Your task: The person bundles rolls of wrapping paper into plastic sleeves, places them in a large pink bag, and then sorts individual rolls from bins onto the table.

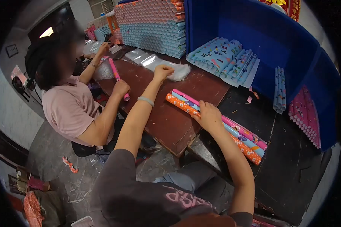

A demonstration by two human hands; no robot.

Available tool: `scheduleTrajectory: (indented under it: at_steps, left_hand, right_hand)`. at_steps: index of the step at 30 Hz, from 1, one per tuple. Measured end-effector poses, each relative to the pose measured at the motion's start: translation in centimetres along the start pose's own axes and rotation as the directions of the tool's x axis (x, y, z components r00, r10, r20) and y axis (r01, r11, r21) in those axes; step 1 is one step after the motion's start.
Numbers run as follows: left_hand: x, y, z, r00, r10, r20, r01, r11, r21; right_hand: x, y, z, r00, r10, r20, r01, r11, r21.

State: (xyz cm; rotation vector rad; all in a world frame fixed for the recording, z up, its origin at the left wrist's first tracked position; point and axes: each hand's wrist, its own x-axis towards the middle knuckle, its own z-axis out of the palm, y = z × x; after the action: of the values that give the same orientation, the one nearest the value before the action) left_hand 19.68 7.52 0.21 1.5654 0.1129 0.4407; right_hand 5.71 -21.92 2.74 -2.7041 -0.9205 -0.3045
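Observation:
Three wrapped rolls lie side by side under my right hand [209, 117]: a pink roll [183, 97], a light blue roll [235, 132] and an orange patterned roll [182, 105]. My right hand is closed over them, near their middle. My left hand [163, 72], with a pale bracelet on its wrist, has its fingers pinched together at the edge of a pile of clear plastic sleeves [181, 72]. Whether a sleeve is between those fingertips is too small to tell. The rolls span the brown table [166, 125] and the black table [282, 151].
On the left a co-worker [70, 109] holds a pink roll [113, 70]. Stacked rolls [151, 32] rise at the back. Blue bins [250, 34] hold light blue rolls [219, 56], more blue rolls [279, 90] and pink rolls [305, 113]. Paper scraps [249, 99] lie on the black table.

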Motion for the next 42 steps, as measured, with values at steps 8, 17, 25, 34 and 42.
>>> scheduleTrajectory:
  at_steps: [8,17,25,34,42]
  left_hand:
    - [-9.7,5.3,-1.9,0.958,0.118,0.261,-0.247,0.803,0.543]
    - [-14.8,3.3,-2.2,0.89,0.002,0.456,-0.14,0.953,0.269]
    - [-14.5,1.2,-2.5,0.832,-0.045,0.554,-0.04,0.989,0.14]
    - [-16.9,3.8,-1.3,0.891,0.03,0.453,-0.126,0.975,0.184]
    - [-14.5,2.8,-3.2,0.691,-0.19,0.697,0.249,0.968,0.018]
  right_hand:
    - [-1.3,0.4,-0.7,0.999,-0.052,-0.007,0.052,0.998,0.038]
    - [-6.2,-1.3,-5.2,0.971,-0.136,0.196,0.103,0.98,0.167]
    - [-5.0,-1.6,-5.3,0.984,-0.128,0.125,0.112,0.986,0.126]
    - [-4.2,-1.7,-6.4,0.986,-0.14,0.087,0.124,0.978,0.169]
    - [-4.6,-0.4,-5.0,0.99,-0.054,0.133,0.053,0.998,0.016]
